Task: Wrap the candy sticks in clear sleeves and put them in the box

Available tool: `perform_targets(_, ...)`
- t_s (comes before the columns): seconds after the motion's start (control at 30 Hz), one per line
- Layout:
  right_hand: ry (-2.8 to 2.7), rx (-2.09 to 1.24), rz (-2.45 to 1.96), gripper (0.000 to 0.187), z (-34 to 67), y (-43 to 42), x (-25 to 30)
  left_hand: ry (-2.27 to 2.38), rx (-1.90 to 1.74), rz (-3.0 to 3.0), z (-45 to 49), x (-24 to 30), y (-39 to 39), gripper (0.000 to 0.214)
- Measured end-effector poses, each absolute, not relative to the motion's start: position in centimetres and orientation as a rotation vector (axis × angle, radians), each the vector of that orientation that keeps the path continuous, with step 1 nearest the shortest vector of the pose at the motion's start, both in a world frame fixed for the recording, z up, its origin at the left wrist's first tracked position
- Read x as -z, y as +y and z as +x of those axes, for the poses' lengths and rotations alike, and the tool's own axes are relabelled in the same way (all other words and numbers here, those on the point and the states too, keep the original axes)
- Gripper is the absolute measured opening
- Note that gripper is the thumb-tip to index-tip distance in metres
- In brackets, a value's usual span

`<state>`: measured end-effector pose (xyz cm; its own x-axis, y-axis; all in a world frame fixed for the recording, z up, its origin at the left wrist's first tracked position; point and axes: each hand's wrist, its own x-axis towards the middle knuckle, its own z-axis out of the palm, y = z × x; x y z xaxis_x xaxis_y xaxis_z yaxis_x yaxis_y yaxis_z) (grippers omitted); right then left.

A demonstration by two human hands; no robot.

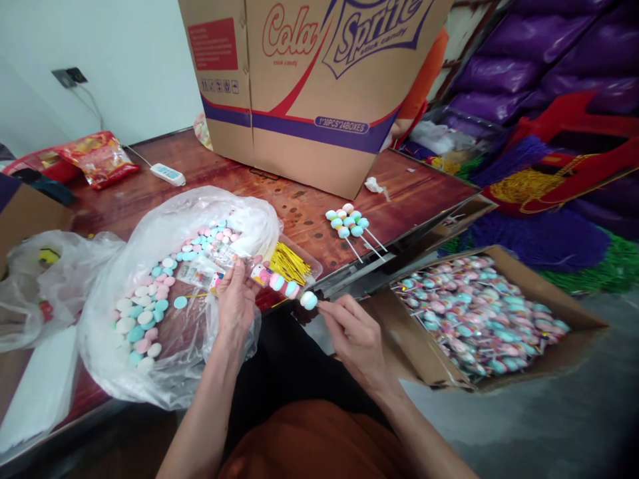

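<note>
Two hands [235,296] [355,334] holding pastel candies [291,289], yellow ties [292,264] just beyond

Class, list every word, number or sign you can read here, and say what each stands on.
"Cola": on the large carton, in red.
"stick candy": on the carton, under "Cola".
"Sprite": on the carton, in purple.
"stick candy": on the carton, under "Sprite".
"1*30PCS*24BOXES": on the carton, lower down.
Too small or blurred to read: the red panel, the symbol row, the red packet.
</note>
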<state>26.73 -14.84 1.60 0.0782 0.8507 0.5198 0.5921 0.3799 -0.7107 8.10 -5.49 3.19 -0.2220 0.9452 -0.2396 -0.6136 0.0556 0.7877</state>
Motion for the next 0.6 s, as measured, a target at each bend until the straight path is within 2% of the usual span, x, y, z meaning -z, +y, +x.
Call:
perform_targets(0.23,-1.219,-0.607,-1.314,0.014,26.7,-14.7,-0.1,0.994,-1.598,0.422,7.9,-3.2,-5.3,0.022)
perform_targets(0.5,-0.771,-1.185,-1.156,0.033,22.7,-11.8,-1.9,0.913,-1.549,0.425,11.1,-3.2,-7.2,0.026)
perform_targets(0.6,-0.675,-1.299,-1.085,0.032,21.3,-11.1,-2.9,0.873,-1.512,0.445,11.8,-3.3,-8.1,0.026)
